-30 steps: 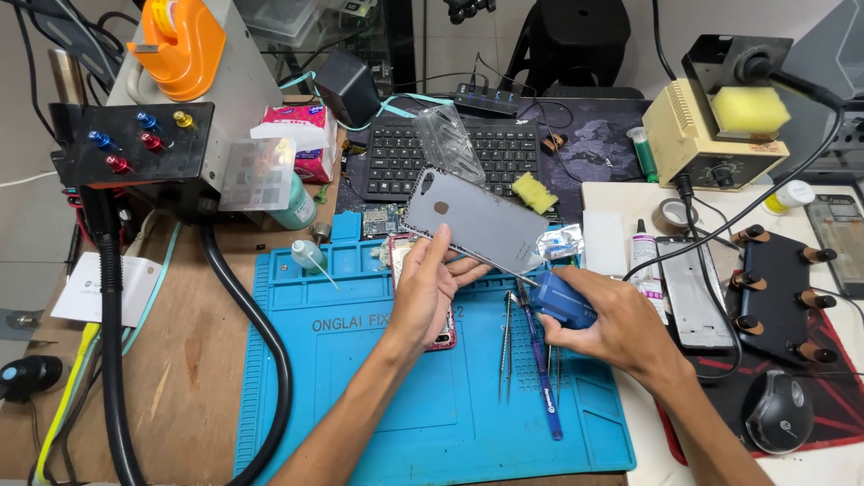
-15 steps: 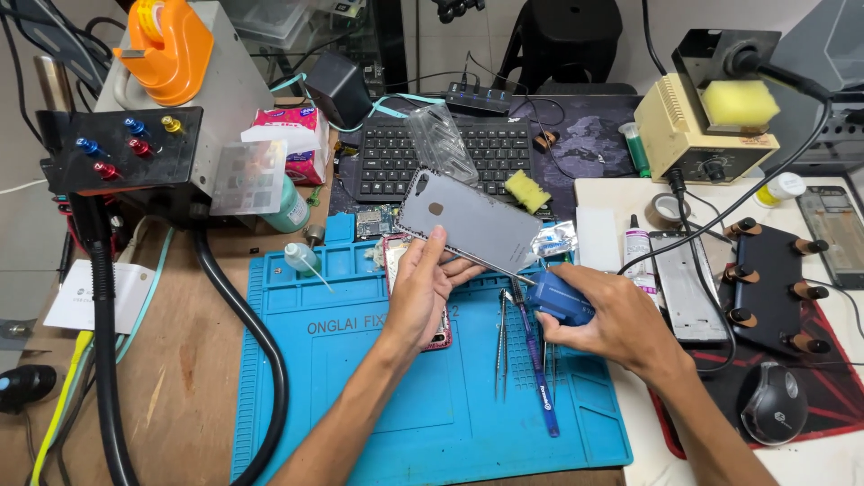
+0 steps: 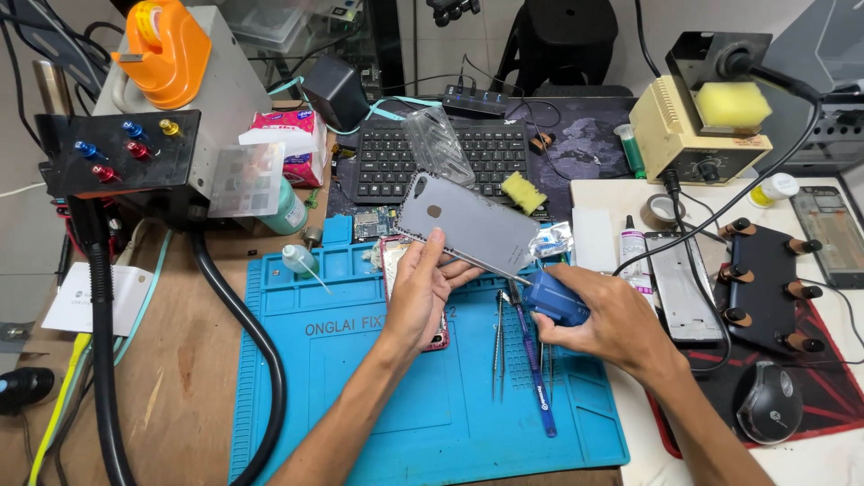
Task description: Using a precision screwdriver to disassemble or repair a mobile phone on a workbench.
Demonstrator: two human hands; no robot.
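Head view, bench seen from above. A wooden table (image 3: 171,378) carried a blue silicone work mat (image 3: 378,405), which lay just in front of a black keyboard (image 3: 441,162). Above the mat's upper edge, a grey phone back cover (image 3: 468,225) was held tilted, its camera end toward the upper left. The left hand (image 3: 421,292) was closed on the cover's lower edge, thumb on the outer face and fingers curled behind it; beneath this hand a red-rimmed phone body (image 3: 438,340) rested on the mat. The right hand (image 3: 612,319) was wrapped around a small blue tool (image 3: 556,299) whose tip met the cover's lower right edge. Metal tweezers (image 3: 497,346) and a blue-handled screwdriver (image 3: 537,378) lay side by side on the mat, between the two forearms.
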